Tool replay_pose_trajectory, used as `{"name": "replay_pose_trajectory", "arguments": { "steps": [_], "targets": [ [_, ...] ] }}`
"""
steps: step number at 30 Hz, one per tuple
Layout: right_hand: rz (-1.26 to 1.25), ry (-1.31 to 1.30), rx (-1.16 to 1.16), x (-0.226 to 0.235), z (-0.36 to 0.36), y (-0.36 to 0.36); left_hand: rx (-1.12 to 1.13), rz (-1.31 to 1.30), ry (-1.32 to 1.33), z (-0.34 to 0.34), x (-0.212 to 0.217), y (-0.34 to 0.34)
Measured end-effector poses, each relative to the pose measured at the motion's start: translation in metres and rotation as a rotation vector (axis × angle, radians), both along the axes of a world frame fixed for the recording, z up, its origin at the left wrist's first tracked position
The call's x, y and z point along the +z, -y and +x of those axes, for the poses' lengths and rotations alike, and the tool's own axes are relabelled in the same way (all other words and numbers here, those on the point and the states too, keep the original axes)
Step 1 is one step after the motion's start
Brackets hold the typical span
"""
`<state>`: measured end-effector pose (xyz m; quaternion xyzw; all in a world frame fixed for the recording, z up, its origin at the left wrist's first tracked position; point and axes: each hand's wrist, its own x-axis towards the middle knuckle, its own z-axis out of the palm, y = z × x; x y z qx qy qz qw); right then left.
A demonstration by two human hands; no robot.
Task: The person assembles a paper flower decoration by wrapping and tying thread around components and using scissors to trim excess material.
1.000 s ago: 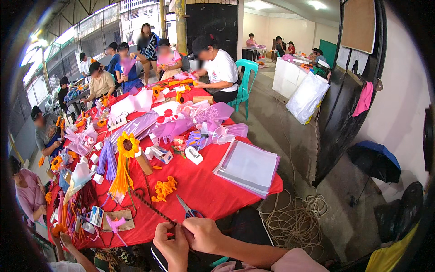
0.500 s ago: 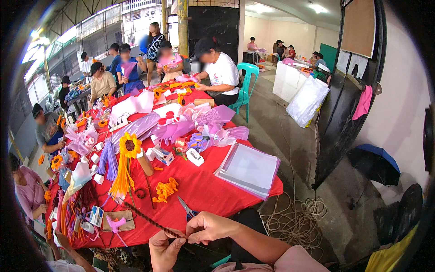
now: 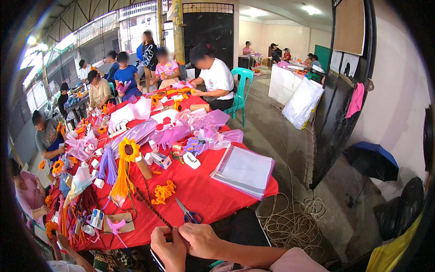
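Note:
A dark brown twisted pipe cleaner strand (image 3: 152, 208) slants up and away from my hands over the near edge of the red-covered table. My left hand (image 3: 168, 248) is closed around its near end, thumb up. Pressed against it, my right hand (image 3: 202, 241) is closed too, fingers pinched at the same end; the very tip is hidden between them. Just beyond lie scissors (image 3: 189, 214) with dark blue handles and a small heap of curled orange pipe cleaners (image 3: 163, 192). Farther off is a yellow-orange fuzzy sunflower (image 3: 128, 150) with a brown centre.
Clear plastic sheets (image 3: 243, 171) lie at the table's right edge. Purple pipe cleaner bundles (image 3: 108, 165), a white box (image 3: 96, 218) and wrapping paper (image 3: 136, 136) crowd the left. Several people sit around the table. Coiled rope (image 3: 294, 222) and an open umbrella (image 3: 372, 161) are on the floor.
My hands have drawn closer together, the right one now bunched against the left. The brown strand points more steeply away, and its far end has shifted right.

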<state>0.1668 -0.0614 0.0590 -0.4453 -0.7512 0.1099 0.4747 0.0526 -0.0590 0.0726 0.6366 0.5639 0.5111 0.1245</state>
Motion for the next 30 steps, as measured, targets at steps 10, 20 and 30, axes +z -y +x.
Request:
{"name": "replay_pose_trajectory", "arguments": {
  "steps": [10,20,30],
  "targets": [
    [-0.802,-0.437,0.833,0.029,0.049,-0.013,-0.752,-0.222,0.790,-0.023,0.017,0.018],
    [-0.629,-0.236,0.693,0.047,0.050,-0.012,-0.596,-0.216,0.623,-0.031,0.026,0.023],
    [-0.073,-0.070,0.156,0.041,0.020,0.006,-0.220,-0.039,0.394,-0.013,0.016,0.013]
  ]
}}
